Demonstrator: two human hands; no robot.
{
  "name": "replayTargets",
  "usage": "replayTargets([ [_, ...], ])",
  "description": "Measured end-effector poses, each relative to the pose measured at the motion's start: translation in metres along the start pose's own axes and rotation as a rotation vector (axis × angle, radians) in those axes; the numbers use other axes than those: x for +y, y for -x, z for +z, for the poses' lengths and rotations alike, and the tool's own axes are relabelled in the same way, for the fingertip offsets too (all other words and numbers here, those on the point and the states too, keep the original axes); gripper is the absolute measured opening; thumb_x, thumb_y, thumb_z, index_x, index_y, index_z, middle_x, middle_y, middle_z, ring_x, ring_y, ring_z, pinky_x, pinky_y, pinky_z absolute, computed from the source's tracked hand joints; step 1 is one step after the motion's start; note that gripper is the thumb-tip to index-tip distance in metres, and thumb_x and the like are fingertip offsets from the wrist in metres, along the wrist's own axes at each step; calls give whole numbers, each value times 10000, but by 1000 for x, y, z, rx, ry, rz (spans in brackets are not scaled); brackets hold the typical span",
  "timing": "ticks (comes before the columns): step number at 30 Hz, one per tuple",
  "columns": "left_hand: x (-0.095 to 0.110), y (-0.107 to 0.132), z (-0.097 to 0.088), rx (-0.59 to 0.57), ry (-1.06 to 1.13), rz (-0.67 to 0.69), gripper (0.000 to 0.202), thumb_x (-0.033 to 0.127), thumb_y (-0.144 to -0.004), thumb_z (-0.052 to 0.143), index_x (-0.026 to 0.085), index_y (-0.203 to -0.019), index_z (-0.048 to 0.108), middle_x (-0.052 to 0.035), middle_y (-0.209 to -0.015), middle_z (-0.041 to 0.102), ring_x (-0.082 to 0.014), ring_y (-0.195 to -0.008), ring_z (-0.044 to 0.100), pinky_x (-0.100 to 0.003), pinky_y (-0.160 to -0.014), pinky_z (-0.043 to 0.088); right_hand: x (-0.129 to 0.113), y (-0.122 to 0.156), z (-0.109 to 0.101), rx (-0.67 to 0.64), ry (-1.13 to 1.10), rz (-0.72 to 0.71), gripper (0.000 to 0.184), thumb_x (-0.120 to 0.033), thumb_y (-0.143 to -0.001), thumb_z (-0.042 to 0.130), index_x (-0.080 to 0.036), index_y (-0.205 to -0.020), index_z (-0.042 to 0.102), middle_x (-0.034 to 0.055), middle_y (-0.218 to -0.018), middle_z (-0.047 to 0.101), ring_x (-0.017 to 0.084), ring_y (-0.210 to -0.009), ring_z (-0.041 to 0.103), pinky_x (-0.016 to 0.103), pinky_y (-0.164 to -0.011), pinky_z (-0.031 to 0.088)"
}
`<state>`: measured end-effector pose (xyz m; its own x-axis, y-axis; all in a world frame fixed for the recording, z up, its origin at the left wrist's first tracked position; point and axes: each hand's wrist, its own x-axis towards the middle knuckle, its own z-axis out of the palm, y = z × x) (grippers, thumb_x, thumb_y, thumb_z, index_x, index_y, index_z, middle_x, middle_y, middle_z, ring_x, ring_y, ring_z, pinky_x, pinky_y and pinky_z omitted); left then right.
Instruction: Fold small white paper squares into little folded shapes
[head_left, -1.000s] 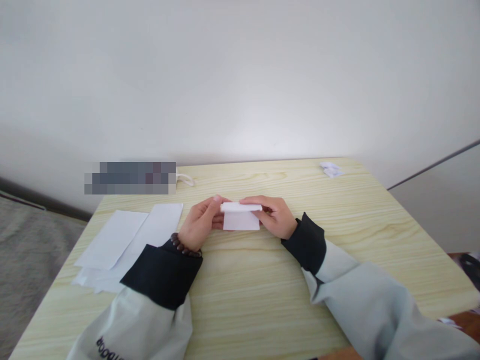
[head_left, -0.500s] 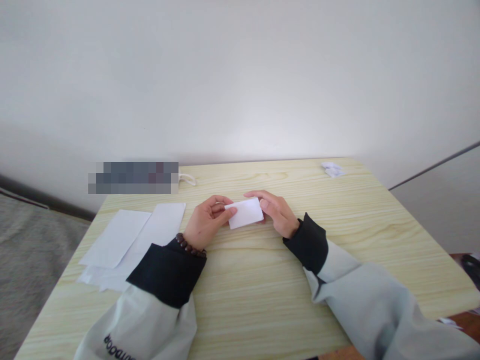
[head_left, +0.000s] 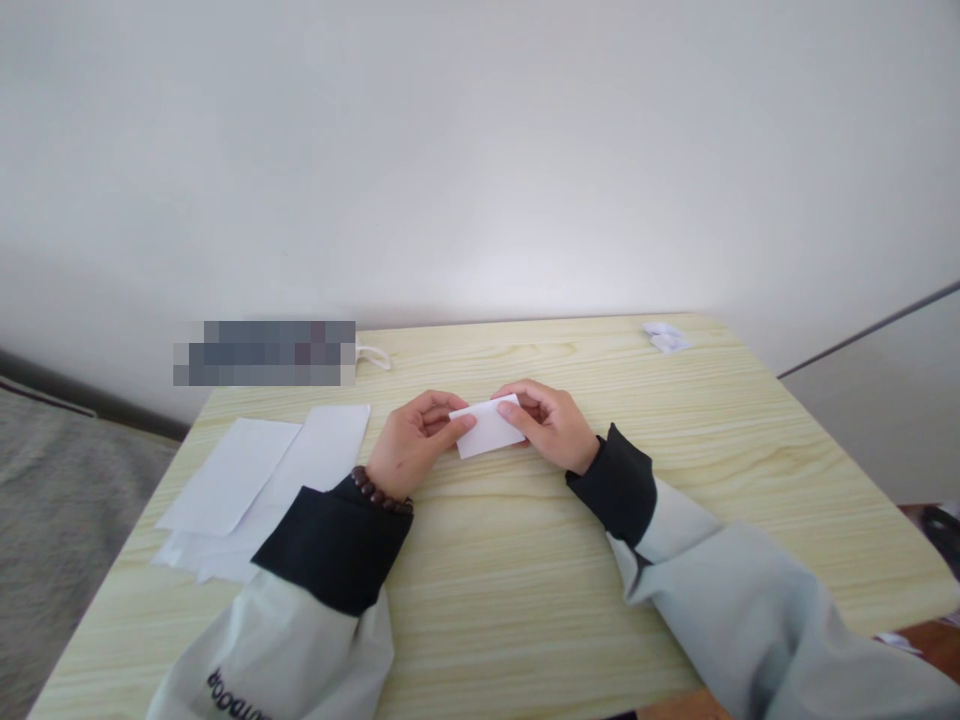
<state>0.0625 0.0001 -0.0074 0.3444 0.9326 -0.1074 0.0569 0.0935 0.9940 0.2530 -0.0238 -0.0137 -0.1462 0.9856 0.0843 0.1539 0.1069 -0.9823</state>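
Note:
Between my hands is a small white rectangle of paper (head_left: 489, 430), apparently folded, held over the middle of the table and tilted slightly up to the right. My left hand (head_left: 420, 440) pinches its left end, thumb on the near face and fingers behind. At the other end, my right hand (head_left: 551, 425) grips the paper the same way, its thumb lying across the upper right part. The fingertips behind the paper are hidden. A dark bead bracelet (head_left: 379, 492) circles my left wrist.
Several white paper sheets (head_left: 232, 470) lie overlapping on the left of the wooden table (head_left: 510, 600). A blurred-out dark object (head_left: 266, 355) with a white cord (head_left: 377, 356) sits at the back left. Crumpled or folded white paper pieces (head_left: 666, 337) lie at the back right, near the wall (head_left: 480, 160).
My right thumb has slid left from the paper's right edge onto its face, and the right fingers have closed around that end. My left hand has hardly moved.

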Motion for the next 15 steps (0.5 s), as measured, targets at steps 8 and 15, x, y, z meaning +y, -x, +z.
replayTargets([
  [8, 4, 2, 2, 64, -65, -40, 459, 521, -635, 719, 142, -891, 680, -63, -821, 733, -196, -752, 661, -297, -673, 559, 6, -1, 0, -47, -14, -6, 241, -382, -806, 596, -182, -942, 595, 13, -744, 655, 117, -606, 601, 221, -512, 539],
  [15, 3, 2, 2, 74, -65, -36, 463, 517, -616, 734, 144, -887, 687, -63, -816, 731, -198, -745, 659, -300, -672, 555, 6, 0, -1, -51, 10, -20, 254, -397, -804, 598, -188, -948, 593, 1, -706, 635, 112, -580, 583, 224, -506, 534],
])
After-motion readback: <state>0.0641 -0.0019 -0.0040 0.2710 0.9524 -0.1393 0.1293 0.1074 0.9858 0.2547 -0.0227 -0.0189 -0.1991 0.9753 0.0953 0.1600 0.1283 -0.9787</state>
